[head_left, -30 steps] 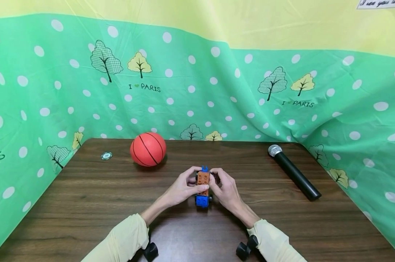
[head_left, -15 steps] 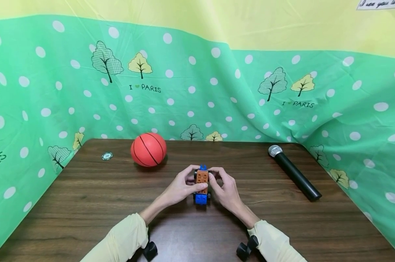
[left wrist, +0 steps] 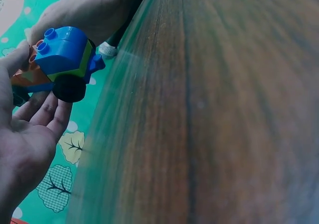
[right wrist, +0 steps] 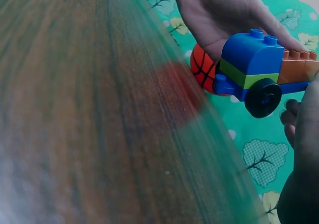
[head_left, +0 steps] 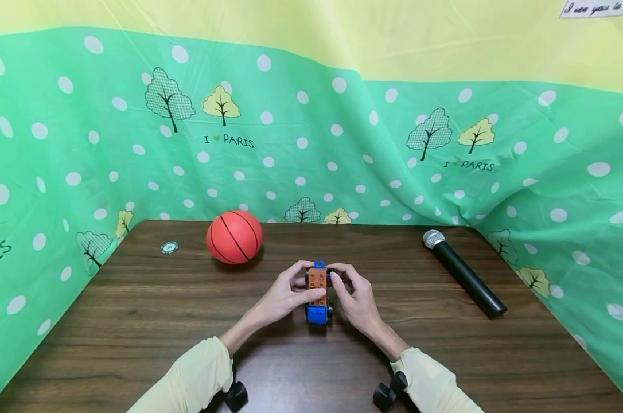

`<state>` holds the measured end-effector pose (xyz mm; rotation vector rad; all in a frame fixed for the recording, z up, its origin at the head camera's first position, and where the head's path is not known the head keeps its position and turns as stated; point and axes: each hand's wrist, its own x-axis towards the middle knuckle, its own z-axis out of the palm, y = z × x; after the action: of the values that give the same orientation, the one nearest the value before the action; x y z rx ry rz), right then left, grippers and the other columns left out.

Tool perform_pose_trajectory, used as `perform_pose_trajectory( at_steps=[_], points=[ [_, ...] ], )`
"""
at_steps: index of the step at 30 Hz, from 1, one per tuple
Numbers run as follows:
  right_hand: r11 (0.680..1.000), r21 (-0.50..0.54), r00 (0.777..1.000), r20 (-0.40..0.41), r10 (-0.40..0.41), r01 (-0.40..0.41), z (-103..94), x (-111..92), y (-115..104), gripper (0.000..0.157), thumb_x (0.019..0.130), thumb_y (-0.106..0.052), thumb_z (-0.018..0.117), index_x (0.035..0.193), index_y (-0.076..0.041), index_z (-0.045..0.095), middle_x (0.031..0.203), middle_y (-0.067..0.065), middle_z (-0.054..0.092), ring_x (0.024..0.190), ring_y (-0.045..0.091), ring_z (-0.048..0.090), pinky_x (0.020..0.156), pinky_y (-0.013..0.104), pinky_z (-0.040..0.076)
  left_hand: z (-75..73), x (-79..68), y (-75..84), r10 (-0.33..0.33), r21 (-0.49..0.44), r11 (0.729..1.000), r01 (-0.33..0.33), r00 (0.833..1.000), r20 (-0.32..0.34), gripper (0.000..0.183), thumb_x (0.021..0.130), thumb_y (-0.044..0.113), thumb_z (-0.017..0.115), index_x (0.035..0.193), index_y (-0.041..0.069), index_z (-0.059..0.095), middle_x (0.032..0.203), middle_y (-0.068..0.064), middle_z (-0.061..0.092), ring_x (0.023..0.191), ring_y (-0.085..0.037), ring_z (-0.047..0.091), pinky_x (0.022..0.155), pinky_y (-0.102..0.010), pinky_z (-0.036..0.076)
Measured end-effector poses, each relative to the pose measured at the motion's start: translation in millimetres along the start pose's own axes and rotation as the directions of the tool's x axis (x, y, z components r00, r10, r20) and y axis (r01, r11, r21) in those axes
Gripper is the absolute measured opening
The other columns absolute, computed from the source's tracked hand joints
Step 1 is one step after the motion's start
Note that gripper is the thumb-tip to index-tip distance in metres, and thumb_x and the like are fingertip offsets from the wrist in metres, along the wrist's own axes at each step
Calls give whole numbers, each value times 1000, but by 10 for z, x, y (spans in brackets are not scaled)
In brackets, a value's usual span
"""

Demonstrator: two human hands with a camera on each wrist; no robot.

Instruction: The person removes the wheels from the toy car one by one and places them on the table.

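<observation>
A toy car of building blocks (head_left: 317, 278), orange with a blue block at its near end, is held between both hands above the middle of the table. Its blue block (left wrist: 62, 50) sits on a green layer, with a black wheel (right wrist: 263, 98) below. My left hand (head_left: 285, 295) grips the car from the left, thumb across the orange studs and fingers beneath. On the other side my right hand (head_left: 357, 295) pinches the car near its far right wheel, thumb and forefinger bent there. Fingers partly cover the far wheels.
A red ball with black lines (head_left: 234, 237) rests at the back left of the wooden table (head_left: 136, 321). Beside it lies a poker chip (head_left: 169, 247). A black microphone (head_left: 466, 275) lies at the right. Behind hangs a green and yellow patterned cloth (head_left: 311, 126).
The toy car has shifted slightly left and away in both hands. A bit more of its far right wheel shows beside the right thumb. The hands keep their hold.
</observation>
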<state>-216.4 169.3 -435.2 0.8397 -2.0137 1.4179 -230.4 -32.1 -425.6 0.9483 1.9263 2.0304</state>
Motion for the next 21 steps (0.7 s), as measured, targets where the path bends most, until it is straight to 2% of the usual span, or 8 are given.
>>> perform_pose_trajectory(
  at_steps=[4, 8, 11, 15, 18, 21],
  points=[
    [998, 39, 999, 14, 39, -39, -6, -20, 38, 27, 98, 14, 58, 121, 2, 63, 96, 14, 68, 80, 35, 66, 73, 34, 59, -3, -3, -1, -2, 5, 1000, 2, 1000, -12, 46, 98, 12, 72, 134, -4, 48, 104, -24, 73, 91, -18, 73, 80, -32, 59],
    [995, 71, 997, 35, 69, -72, -15, -26, 15, 26, 100, 10, 57, 124, 1, 63, 97, 17, 66, 83, 35, 66, 76, 27, 57, -8, -12, -5, -14, 5, 1000, 14, 1000, -24, 46, 98, 10, 72, 135, -4, 48, 104, -24, 73, 92, -18, 73, 81, -32, 59],
    [995, 74, 997, 44, 64, -67, -22, -18, 11, 29, 99, 12, 58, 126, 3, 62, 99, 19, 67, 84, 37, 66, 77, 24, 56, -19, -19, -6, -16, 12, 1000, 17, 999, -36, 46, 98, 10, 72, 135, -4, 48, 105, -24, 73, 93, -19, 73, 81, -33, 59],
    [1000, -29, 1000, 28, -7, 8, -64, 3, 80, 32, 94, 15, 63, 124, 4, 63, 96, 13, 66, 80, 29, 65, 72, 29, 56, -35, -26, 3, -16, 32, 999, 17, 998, -55, 46, 98, 11, 72, 135, -3, 49, 104, -22, 74, 92, -19, 73, 80, -33, 60],
    [989, -135, 998, 29, -63, 67, -127, 21, 170, 30, 91, 13, 68, 120, 5, 66, 92, 5, 65, 79, 20, 62, 68, 32, 56, -44, -28, 4, -22, 39, 999, 24, 998, -61, 45, 98, 10, 72, 135, -3, 49, 103, -21, 74, 92, -19, 73, 81, -34, 60],
    [977, -197, 996, 55, -72, 81, -204, 34, 256, 26, 92, 9, 69, 117, 4, 67, 92, 1, 64, 80, 16, 60, 66, 35, 55, -48, -26, -1, -30, 41, 999, 32, 998, -57, 45, 98, 9, 72, 134, -4, 48, 104, -22, 74, 93, -19, 73, 82, -33, 59]
  ],
)
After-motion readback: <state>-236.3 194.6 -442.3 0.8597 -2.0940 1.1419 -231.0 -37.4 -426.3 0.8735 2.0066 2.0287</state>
